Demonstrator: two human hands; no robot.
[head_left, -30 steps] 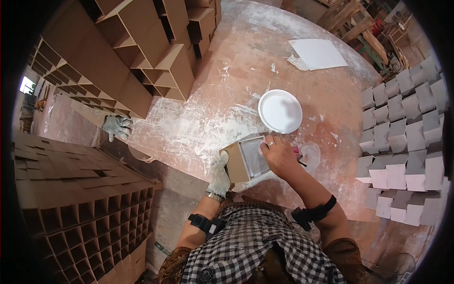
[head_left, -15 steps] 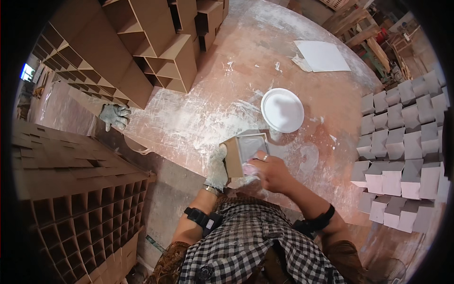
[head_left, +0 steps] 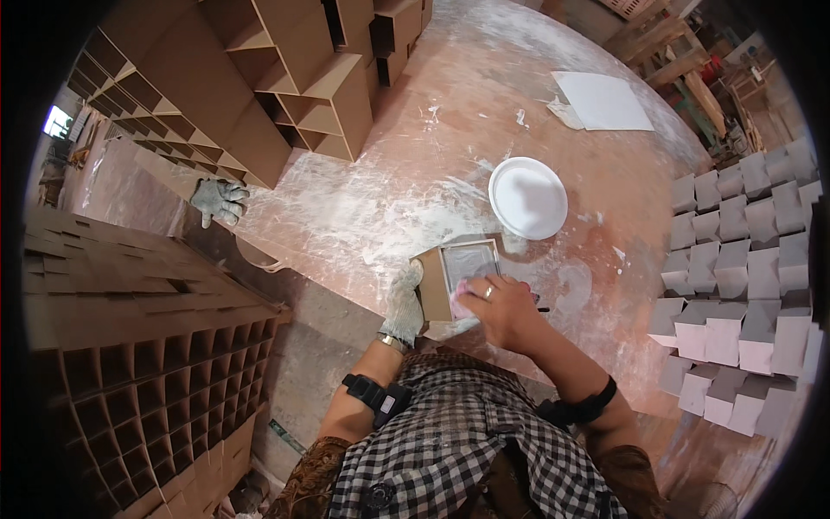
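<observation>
So the biggest thing there was the worktable (head_left: 415,156), reddish and smeared with white. Tall brown cardboard racks (head_left: 199,86) took up its far left, another brown stack (head_left: 156,294) sat lower left, and a pile of grey-white boxes (head_left: 748,268) filled the right side. Toward the back lay a white sheet (head_left: 605,102), and nearer, a round white dish (head_left: 552,186). The small brown box (head_left: 435,290) was right in front of the person, tilted, near the table's front edge, with a pale-framed panel (head_left: 469,259) facing up. The gloved left hand (head_left: 403,303) was gripping its left side, fingers mostly hidden. A grey glove (head_left: 219,201) lay at the table's left edge. The bare right hand (head_left: 500,304) had its fingers bunched around a pink cloth (head_left: 459,298) at the panel's lower part.
</observation>
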